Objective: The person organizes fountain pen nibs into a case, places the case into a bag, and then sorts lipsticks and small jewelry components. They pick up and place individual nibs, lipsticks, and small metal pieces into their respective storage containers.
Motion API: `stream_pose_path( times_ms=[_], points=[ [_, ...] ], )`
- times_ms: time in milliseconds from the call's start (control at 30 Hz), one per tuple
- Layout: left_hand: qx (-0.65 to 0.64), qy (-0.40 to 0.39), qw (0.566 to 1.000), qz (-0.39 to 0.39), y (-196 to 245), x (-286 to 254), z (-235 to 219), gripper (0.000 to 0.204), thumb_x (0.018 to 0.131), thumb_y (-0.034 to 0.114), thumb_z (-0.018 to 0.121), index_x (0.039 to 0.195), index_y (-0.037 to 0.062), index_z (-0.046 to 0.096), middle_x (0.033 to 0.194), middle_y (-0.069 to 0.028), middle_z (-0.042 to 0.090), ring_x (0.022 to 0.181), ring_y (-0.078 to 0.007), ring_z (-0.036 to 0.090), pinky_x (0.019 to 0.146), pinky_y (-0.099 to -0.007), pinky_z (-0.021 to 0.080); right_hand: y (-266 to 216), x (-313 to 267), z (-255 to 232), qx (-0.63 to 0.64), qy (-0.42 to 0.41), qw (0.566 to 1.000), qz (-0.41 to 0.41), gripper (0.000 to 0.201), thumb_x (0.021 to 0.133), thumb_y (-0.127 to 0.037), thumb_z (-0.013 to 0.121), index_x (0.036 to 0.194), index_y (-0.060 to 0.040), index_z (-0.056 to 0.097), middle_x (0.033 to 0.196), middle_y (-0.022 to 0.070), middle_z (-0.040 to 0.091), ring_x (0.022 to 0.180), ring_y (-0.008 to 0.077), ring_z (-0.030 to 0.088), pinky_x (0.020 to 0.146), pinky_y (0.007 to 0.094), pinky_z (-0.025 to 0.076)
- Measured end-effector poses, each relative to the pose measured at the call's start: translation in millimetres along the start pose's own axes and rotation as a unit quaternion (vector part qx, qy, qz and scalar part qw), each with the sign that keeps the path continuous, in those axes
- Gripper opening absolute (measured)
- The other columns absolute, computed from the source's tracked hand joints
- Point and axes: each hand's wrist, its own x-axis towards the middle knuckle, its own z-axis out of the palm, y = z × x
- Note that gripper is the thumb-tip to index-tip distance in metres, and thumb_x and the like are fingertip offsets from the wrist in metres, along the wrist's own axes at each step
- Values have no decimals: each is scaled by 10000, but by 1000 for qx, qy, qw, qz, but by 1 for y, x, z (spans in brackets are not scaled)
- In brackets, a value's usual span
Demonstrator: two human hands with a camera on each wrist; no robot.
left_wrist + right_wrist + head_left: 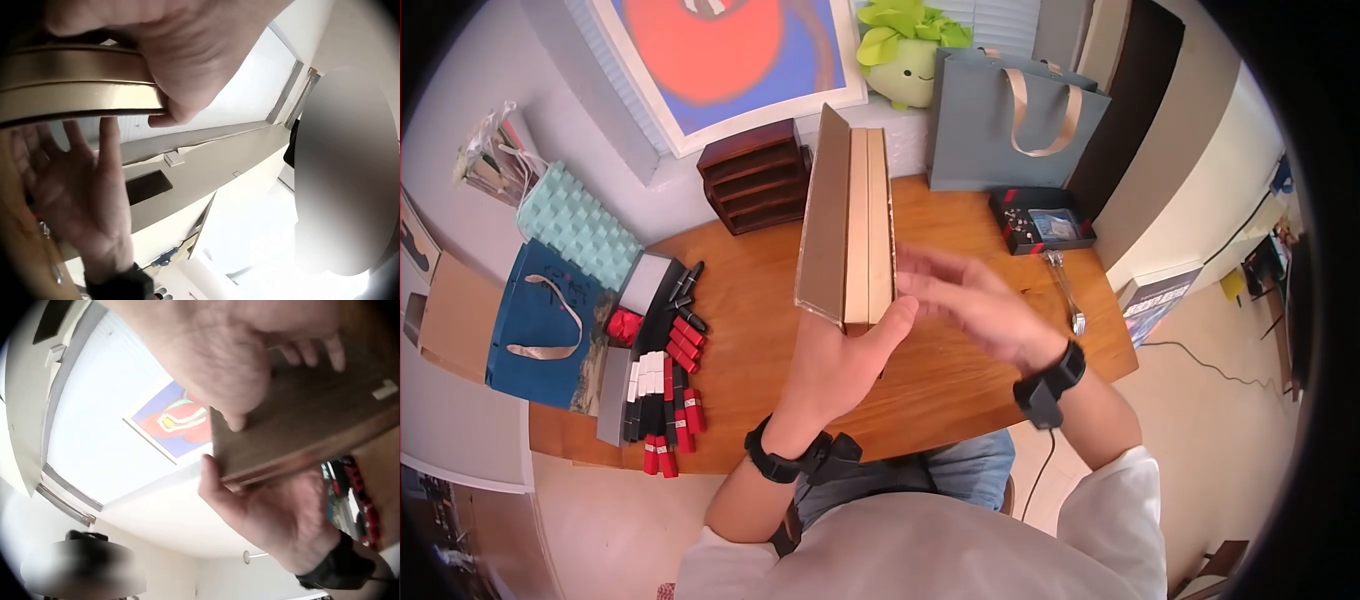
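Observation:
A thick, book-like box (868,220) with a brown cover (824,210) and two cream layers stands tilted up over the table. My left hand (830,365) grips its lower end, thumb along the near edge. In the left wrist view the layers (75,97) look gold-edged, and that same hand (187,56) curls around their end. My right hand (975,300) is at the box's right side with fingers stretched out. The right wrist view has the right hand (231,356) over a broad dark brown face (300,412), fingertips right at it.
Red, black and white small boxes and tubes (665,390) lie at the table's left, beside a blue bag (545,320). At the back stand a dark wooden rack (755,175) and a grey-blue paper bag (1010,120). A black tray (1040,220) and metal utensils (1068,295) lie right.

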Motion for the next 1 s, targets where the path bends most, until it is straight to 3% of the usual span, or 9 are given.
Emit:
stream_pose_path(
  times_ms=[67, 200, 433, 533, 633, 767, 867, 967, 1000],
  points=[
    [40, 25, 998, 36, 7, 2, 10, 535, 997, 116, 797, 1480, -9, 605, 1332, -106, 701, 1149, -168, 701, 926, -340, 603, -28, 12, -10, -11, 35, 999, -39, 804, 1041, -331, 811, 1696, -24, 460, 1458, 134, 675, 1257, 193, 677, 1049, 365, 555],
    [133, 107, 977, 126, 20, -1, 14, 697, 954, 57, 771, 1615, 4, 556, 1470, -224, 692, 1255, -307, 745, 1023, -384, 607, -61, 25, -13, -146, -1, 988, -54, 674, 1071, -197, 692, 1696, -66, 478, 1497, 144, 649, 1346, 204, 655, 1083, 371, 556],
    [420, 90, 886, 174, 35, -9, -27, 626, 967, 120, 820, 1548, -11, 626, 1388, -267, 729, 1157, -385, 790, 924, -423, 646, -50, 75, -7, -117, -55, 989, -67, 671, 1119, -316, 661, 1704, -60, 455, 1492, 154, 638, 1265, 209, 691, 1061, 371, 558],
    [441, 81, 885, 130, 40, -11, -26, 647, 974, 153, 836, 1558, -16, 613, 1358, -261, 730, 1110, -394, 793, 902, -439, 646, -58, 92, 13, -350, 140, 902, -210, 633, 1119, -491, 616, 1594, -74, 574, 1356, 262, 726, 1212, 384, 728, 1042, 456, 567],
    [474, 73, 869, 118, 40, -12, -24, 670, 987, 162, 822, 1586, -15, 580, 1331, -254, 728, 1079, -400, 793, 867, -437, 650, -68, 112, 10, -432, 84, 862, -252, 617, 1099, -532, 615, 1537, -98, 636, 1251, 270, 768, 1169, 428, 738, 1019, 477, 571],
    [441, 68, 884, 141, 32, -13, -27, 717, 1001, 212, 817, 1619, -16, 534, 1337, -249, 713, 1064, -401, 792, 846, -436, 649, -77, 113, 2, -422, 44, 883, -199, 653, 1096, -585, 639, 1587, -155, 636, 1350, 210, 742, 1165, 349, 735, 1023, 418, 575],
    [456, 55, 879, 129, 36, -13, -18, 765, 1001, 241, 829, 1644, -10, 501, 1378, -263, 697, 1089, -420, 786, 868, -439, 650, -79, 112, -3, -457, 56, 851, -254, 648, 1084, -576, 665, 1573, -150, 645, 1214, 178, 784, 1091, 335, 765, 958, 441, 602],
    [429, 18, 894, 130, 46, -16, -3, 868, 1001, 258, 841, 1710, 18, 402, 1493, -296, 637, 1222, -443, 743, 960, -449, 638, -111, 87, -1, -503, 55, 833, -222, 644, 1024, -603, 689, 1333, -41, 743, 1089, 206, 816, 982, 397, 796, 838, 460, 634],
    [389, -10, 907, 159, 48, -16, 0, 933, 1004, 269, 844, 1750, 38, 334, 1578, -315, 587, 1332, -447, 707, 1029, -454, 625, -129, 72, 6, -487, 50, 865, -107, 736, 992, -622, 741, 1434, -36, 693, 1060, 186, 816, 915, 333, 796, 766, 425, 636]
  ],
)
